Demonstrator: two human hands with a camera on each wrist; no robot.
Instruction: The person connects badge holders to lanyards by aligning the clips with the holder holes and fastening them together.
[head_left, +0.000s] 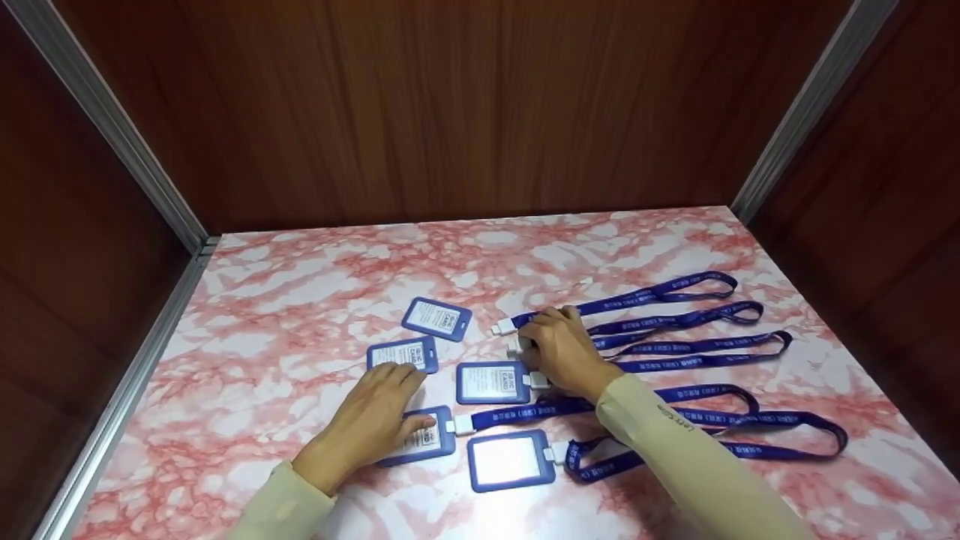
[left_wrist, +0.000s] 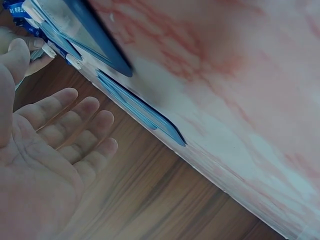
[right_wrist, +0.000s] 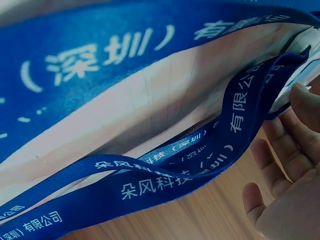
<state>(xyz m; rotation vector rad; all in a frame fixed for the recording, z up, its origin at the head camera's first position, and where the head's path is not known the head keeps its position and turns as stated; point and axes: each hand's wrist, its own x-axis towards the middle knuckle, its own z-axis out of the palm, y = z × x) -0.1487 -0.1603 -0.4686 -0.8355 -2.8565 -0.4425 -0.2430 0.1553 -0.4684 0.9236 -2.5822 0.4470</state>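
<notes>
My left hand (head_left: 373,415) hovers with spread fingers over a blue card holder (head_left: 442,448) clipped to a lanyard; its fingertips partly cover a loose blue card holder (head_left: 381,352). In the left wrist view that palm (left_wrist: 40,155) is bare. My right hand (head_left: 562,349) pinches a blue lanyard (head_left: 622,328) near its white clip (head_left: 514,347); the right wrist view shows the thumb (right_wrist: 306,106) against the strap's end. Just below this hand lies another card holder (head_left: 493,382), joined to a white clip. The exact grip is partly hidden.
Another loose card holder (head_left: 436,319) lies farther back, beside a lanyard's white clip (head_left: 504,327). Nearest the front is a card holder (head_left: 510,461) with its lanyard (head_left: 600,471) attached. Lanyard loops stretch rightward across the marbled table (head_left: 300,285). Brown panels (head_left: 465,112) enclose it.
</notes>
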